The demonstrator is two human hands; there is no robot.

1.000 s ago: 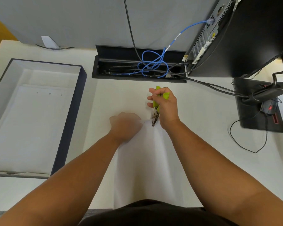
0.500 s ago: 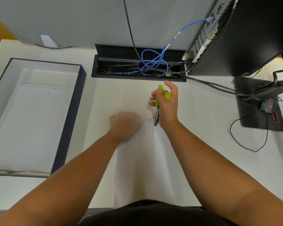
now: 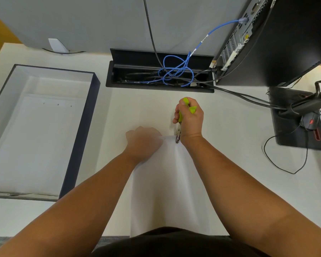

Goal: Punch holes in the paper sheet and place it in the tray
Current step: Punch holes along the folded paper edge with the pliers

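I have the right hand (image 3: 190,118) wrapped tight around the green handles of the hole punch (image 3: 182,117), squeezed together, with the metal nose of the tool biting the far edge of the paper sheet (image 3: 167,182). The left hand (image 3: 144,140) is curled at that same edge, at about 9 o'clock from the punch; it seems to pinch the sheet's corner, though the fingertips are hidden under the knuckles and I cannot tell exactly how. The sheet runs from the hands back toward my body at 6 o'clock, lifted and bowed between the forearms, not lying flat.

By my reading the punching is under way and not finished. I see no completed holes along the visible edge, but the hands cover much of it, so I cannot say how many are made. The tray (image 3: 82,127) sits at 9 o'clock, well apart from the sheet, and already holds white paper with three small holes showing near its far end. Carrying this sheet over and laying it in there is still to do.

The surface is a pale cream desk (image 3: 137,104), matte and uncluttered around the work. At 12 o'clock an open cable well (image 3: 119,78) is set into it, holding a tangle of blue cable (image 3: 176,73) and black leads. A black computer case (image 3: 285,43) stands at 1 to 2 o'clock, and at 3 o'clock a dark mat (image 3: 285,134) carries a mouse (image 3: 309,121) with a red light. A grey partition (image 3: 91,21) closes off the far side.
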